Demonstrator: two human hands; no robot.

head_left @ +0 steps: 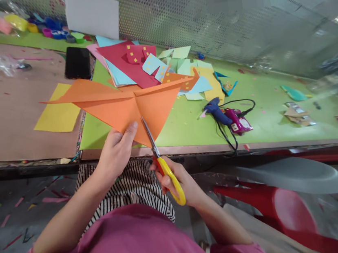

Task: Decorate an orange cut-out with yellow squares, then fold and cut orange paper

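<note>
A folded sheet of orange paper, wide at the top and narrowing to a point toward me, is held up over the table's front edge. My left hand pinches its lower left side, thumb on top and fingers beneath. In my right hand are scissors with yellow and red handles, my fingers wrapped through the loops. Their blades reach up onto the paper's lower part, close to the centre crease and right of my left thumb. Whether the blades are fully closed is hard to make out.
Yellow paper lies at left below a black phone. Behind the orange sheet are red paper and several coloured scraps. To the right rest a blue glue gun, its cable and a purple box. Red stools stand below.
</note>
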